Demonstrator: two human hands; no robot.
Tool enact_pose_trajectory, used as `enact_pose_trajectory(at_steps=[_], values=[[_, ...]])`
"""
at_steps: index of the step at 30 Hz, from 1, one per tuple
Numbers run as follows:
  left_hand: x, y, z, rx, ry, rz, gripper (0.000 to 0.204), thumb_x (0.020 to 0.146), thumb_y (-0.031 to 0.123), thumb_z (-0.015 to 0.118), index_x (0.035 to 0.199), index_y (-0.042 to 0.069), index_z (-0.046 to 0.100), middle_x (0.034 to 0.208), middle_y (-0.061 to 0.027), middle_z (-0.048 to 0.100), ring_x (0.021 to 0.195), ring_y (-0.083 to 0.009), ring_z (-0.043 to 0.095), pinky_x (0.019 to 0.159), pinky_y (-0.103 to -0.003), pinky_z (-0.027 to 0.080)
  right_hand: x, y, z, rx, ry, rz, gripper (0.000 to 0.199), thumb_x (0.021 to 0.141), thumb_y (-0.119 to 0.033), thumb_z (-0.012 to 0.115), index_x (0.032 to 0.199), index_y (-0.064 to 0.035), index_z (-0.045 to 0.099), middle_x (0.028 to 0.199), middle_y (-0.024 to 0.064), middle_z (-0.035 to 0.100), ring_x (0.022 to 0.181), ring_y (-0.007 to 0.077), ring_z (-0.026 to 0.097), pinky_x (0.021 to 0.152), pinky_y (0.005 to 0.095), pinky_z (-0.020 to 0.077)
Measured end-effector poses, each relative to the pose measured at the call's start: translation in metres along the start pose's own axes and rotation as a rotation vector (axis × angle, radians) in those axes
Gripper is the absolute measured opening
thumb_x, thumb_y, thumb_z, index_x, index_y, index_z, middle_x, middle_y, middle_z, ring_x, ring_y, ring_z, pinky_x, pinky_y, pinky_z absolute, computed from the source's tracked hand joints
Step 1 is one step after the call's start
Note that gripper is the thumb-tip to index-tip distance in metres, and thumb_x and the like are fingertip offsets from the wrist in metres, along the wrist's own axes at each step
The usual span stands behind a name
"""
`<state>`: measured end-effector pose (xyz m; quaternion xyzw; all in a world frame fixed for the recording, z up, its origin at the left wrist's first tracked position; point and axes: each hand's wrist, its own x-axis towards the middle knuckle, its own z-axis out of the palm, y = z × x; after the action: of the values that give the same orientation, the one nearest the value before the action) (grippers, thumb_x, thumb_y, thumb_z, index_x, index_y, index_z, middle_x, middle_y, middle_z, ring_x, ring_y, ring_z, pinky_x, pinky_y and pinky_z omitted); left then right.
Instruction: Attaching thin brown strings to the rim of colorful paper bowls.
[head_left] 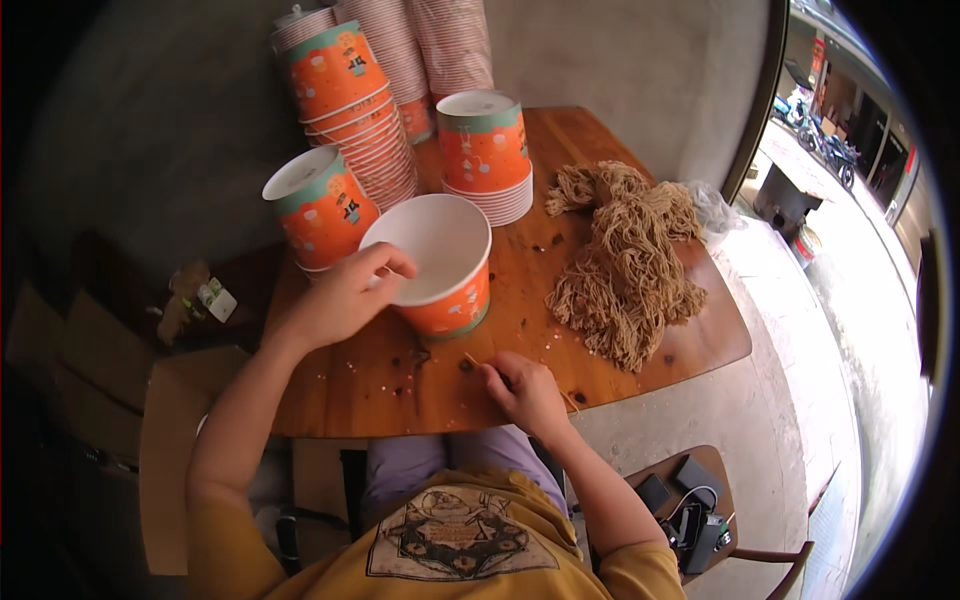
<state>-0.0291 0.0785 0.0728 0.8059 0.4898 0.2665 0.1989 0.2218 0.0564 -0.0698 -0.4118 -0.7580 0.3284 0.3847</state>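
Note:
An orange paper bucket (455,308) with a white inside and a green band at its base stands upright on the wooden table (690,350). My left hand (340,290) grips the bucket's near-left rim, thumb and fingers closed on it. To its right, close to the table's front edge, my right hand (528,392) pinches a thin tan strand of string (471,358). One end pokes out past the fingertips and another trails by the wrist. A tangled heap of tan string (635,255) lies on the right side of the table.
Upside-down paper buckets stand behind: a short stack (485,150), another bucket (318,205) at left, and a tall leaning stack (345,85). Plastic-wrapped stacks (450,45) rest against the wall. Cardboard boxes (185,420) sit lower left; a stool (715,470) with electronics stands lower right.

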Motion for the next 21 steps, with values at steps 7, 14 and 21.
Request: enact_pose_trajectory(at_steps=[7, 14, 21], values=[[0.02, 0.019, 0.027, -0.131, -0.052, -0.119, 0.022, 0.092, 0.0, 0.053, 0.113, 0.0, 0.059, 0.103, -0.0044, 0.066, 0.094, -0.0107, 0.063, 0.087, -0.027, 0.05, 0.0, 0.005, 0.002, 0.043, 0.023, -0.085, 0.023, 0.093, -0.022, 0.059, 0.083, -0.002, 0.056, 0.08, 0.0182, 0.059, 0.076, 0.0404, 0.06, 0.064, 0.0477, 0.0474], [0.023, 0.033, 0.012, -0.315, -0.065, -0.225, 0.024, 0.088, -0.003, 0.05, 0.111, -0.002, 0.059, 0.102, -0.0015, 0.063, 0.095, -0.0074, 0.059, 0.087, -0.024, 0.048, -0.001, 0.005, -0.002, 0.017, -0.007, -0.062, 0.019, 0.092, -0.021, 0.059, 0.089, -0.0019, 0.061, 0.082, 0.0188, 0.061, 0.08, 0.0388, 0.062, 0.069, 0.0428, 0.0491], [0.021, 0.019, 0.0, -0.294, -0.071, -0.244, 0.023, 0.088, -0.001, 0.051, 0.11, -0.001, 0.058, 0.1, -0.0006, 0.061, 0.092, -0.0063, 0.058, 0.081, -0.023, 0.048, -0.001, -0.002, -0.002, -0.019, -0.02, -0.037, 0.02, 0.093, -0.022, 0.059, 0.089, -0.0024, 0.06, 0.082, 0.0187, 0.061, 0.081, 0.0393, 0.061, 0.069, 0.0438, 0.0489]])
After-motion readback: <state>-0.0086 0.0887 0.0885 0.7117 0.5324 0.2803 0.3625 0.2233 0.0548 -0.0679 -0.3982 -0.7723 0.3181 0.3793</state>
